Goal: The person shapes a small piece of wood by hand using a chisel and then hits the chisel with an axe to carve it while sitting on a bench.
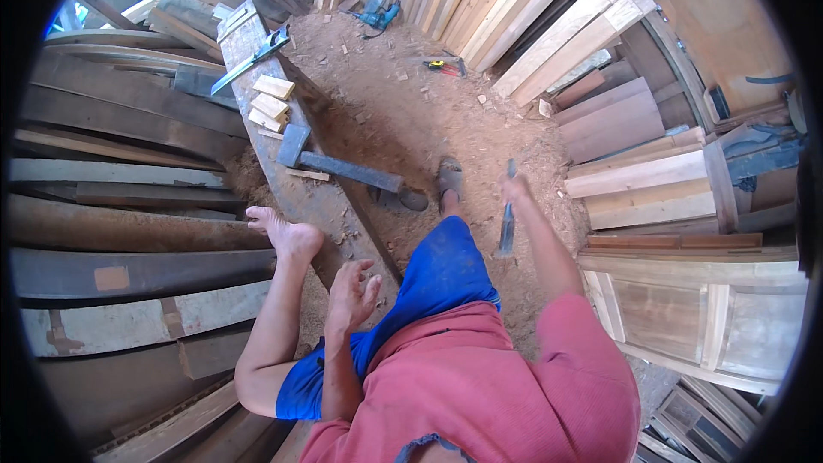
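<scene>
My right hand [516, 190] is wrapped round a chisel [507, 227], held over the floor to the right of my leg, its flat blade pointing back toward me. My left hand [351, 296] hovers by the near end of a long plank bench [296, 197], fingers loosely bent and apart, with nothing in it. A mallet [356, 171] rests across the bench, its handle jutting past the right edge. Beyond it lie several small light wood blocks [273, 105]. A hand saw [250, 60] lies across the bench farther off.
My bare left foot [287, 236] is on the bench, and my right foot wears a dark sandal [450, 176]. A blue power tool [377, 15] and yellow-red pliers [443, 67] lie on the dusty floor. Stacked boards [129, 171] line the left; planks and panels [669, 184] stand at right.
</scene>
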Tool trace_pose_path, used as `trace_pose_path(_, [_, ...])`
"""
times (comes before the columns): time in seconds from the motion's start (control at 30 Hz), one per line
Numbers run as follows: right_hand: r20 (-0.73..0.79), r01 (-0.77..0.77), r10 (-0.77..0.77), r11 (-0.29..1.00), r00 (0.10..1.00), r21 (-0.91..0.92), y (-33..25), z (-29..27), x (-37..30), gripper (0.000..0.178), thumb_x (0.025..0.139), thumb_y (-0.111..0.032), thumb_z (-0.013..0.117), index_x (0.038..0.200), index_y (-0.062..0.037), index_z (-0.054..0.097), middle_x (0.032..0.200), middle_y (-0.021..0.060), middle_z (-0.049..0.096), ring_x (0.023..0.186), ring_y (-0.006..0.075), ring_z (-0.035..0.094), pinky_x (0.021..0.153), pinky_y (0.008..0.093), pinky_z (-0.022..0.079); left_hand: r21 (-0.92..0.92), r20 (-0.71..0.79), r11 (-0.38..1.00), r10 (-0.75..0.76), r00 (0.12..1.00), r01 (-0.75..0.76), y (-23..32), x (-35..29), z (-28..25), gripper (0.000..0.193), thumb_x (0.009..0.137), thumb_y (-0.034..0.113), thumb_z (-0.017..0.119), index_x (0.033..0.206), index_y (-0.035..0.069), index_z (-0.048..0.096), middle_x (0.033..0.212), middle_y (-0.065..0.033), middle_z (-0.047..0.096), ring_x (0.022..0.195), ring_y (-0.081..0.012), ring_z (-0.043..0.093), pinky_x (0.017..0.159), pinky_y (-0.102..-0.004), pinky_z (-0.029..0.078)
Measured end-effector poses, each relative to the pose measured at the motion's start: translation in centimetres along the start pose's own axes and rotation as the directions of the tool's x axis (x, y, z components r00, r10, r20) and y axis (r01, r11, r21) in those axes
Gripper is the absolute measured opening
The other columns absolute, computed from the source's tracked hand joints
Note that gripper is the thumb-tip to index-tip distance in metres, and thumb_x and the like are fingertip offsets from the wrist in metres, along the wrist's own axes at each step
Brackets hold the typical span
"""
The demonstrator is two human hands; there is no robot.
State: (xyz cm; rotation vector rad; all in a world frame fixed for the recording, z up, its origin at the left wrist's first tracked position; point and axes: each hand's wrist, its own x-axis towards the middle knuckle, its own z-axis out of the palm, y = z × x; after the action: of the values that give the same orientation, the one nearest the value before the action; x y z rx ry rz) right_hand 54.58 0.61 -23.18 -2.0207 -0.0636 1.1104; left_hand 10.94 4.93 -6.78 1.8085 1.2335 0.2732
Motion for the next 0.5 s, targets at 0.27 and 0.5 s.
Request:
trace_pose_path(0.27, [0.395, 0.439, -0.202, 0.535, 0.896, -0.722, 11.4, 8.4, -6.7, 0.032, 0.087, -0.028, 0.058, 0.09, 0.003, 0.063, 0.083, 0.0213, 0.066, 0.071, 0.033, 0.065, 0.063, 0.044, 0.051, 0.168, 0.002, 0.979, 0.121, 0.993, -0.12, -0.3, -2.8, -2.9, 0.033, 0.087, 0.023, 0.065, 0.112, 0.002, 0.061, 0.104, -0.0183, 0.062, 0.094, -0.0338, 0.059, 0.085, -0.0422, 0.048])
trace_pose_path(0.5, [0.544, 0.573, -0.184, 0.317, 0.819, -0.756, 8.7, 10.8, -9.1, 0.043, 0.088, -0.036, 0.052, 0.106, 0.0016, 0.065, 0.107, 0.0297, 0.064, 0.103, 0.0438, 0.061, 0.091, 0.048, 0.047, 0.074, -0.271, 0.996, -0.028, 0.962, 0.05, -4.8, -9.1, -6.6, 0.034, 0.087, 0.026, 0.065, 0.112, 0.003, 0.061, 0.107, -0.0184, 0.062, 0.103, -0.0359, 0.057, 0.093, -0.0424, 0.045])
